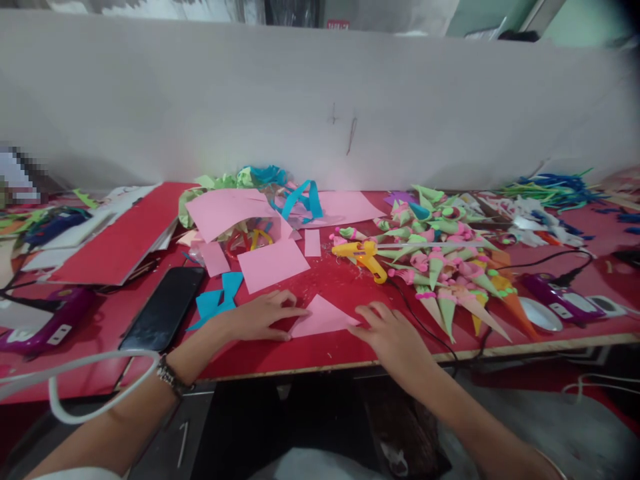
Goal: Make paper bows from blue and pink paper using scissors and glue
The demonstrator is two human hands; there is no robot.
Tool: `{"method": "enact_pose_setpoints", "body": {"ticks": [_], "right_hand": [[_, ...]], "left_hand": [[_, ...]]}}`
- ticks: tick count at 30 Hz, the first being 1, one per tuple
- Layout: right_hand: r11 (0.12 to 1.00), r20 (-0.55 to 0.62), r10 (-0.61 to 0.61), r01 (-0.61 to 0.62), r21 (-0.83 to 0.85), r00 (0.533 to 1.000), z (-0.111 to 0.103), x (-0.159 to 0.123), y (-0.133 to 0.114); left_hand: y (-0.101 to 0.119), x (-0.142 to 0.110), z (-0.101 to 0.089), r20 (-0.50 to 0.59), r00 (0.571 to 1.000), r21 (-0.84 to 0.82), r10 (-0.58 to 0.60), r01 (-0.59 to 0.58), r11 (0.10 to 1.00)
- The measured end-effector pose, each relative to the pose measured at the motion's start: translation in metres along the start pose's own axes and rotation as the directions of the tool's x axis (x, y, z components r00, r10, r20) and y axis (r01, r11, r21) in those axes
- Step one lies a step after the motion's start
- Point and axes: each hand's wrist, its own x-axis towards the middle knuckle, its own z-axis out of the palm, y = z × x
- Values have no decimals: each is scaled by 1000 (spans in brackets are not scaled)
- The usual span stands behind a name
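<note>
A piece of pink paper (325, 316), folded into a triangle, lies near the front edge of the red table. My left hand (265, 315) grips its left corner between thumb and fingers. At the opposite corner, my right hand (387, 329) pinches the paper with curled fingers. Just beyond my left hand is a pink paper sheet (274, 265), with a small pink strip (313, 243) to its right. Cut blue paper (220, 300) sits left of my left hand. A yellow glue gun (361, 257) rests past my right hand.
Pink and green paper cones (440, 260) pile up at the right. A phone (164, 308) and a red folder (125, 233) lie left. Purple power strips (564, 298) sit at both sides, with cords. A grey partition (225, 107) stands behind the red table (240, 360).
</note>
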Motion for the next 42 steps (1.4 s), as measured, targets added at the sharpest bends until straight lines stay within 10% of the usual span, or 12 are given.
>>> {"method": "enact_pose_setpoints", "body": {"ticks": [11,25,42], "right_hand": [[996,42,81,-82,18,996,1,-15,11],[842,-126,361,-265,470,924,34,24,-32],[746,-284,352,-84,661,892,39,24,-43]], "left_hand": [[6,-12,13,-138,986,-27,-97,94,995],[20,-24,20,-271,935,-198,-228,178,964],[52,1,43,-548,690,-271,-473,389,881]]}}
